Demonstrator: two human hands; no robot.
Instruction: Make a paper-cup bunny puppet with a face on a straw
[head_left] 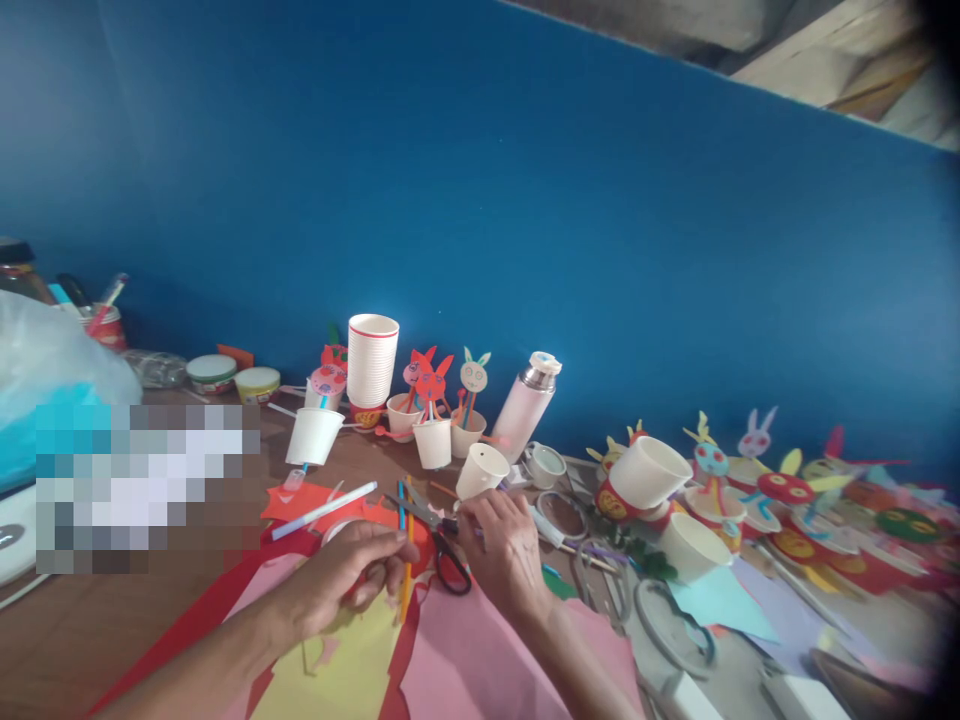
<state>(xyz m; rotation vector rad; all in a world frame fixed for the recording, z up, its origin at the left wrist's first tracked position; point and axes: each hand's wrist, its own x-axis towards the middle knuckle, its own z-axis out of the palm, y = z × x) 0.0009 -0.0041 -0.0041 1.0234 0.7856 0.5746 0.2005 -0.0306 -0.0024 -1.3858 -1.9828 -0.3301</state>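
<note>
My left hand (367, 570) is closed, its fingers curled above the coloured paper; whatever they hold, if anything, is hidden. Just beside its fingertips runs an orange straw (407, 580), with a blue straw (402, 503) near it. Black-handled scissors (450, 565) lie between my hands, blades pointing to the back left. My right hand (502, 545) is also closed, fingers bent downward, and its fingertips hide anything in them. Right behind it is a white paper cup (482, 470) with a small dark hole. Pink paper (480, 650) and yellow paper (330, 670) spread beneath my arms.
At the back stand a stack of paper cups (373, 360), a pale pink thermos (527, 405) and several cups with paper animal heads. A white pen (322, 510) lies on red paper. To the right are cups, a coiled grey cable (675, 630) and a blue sheet (727, 605).
</note>
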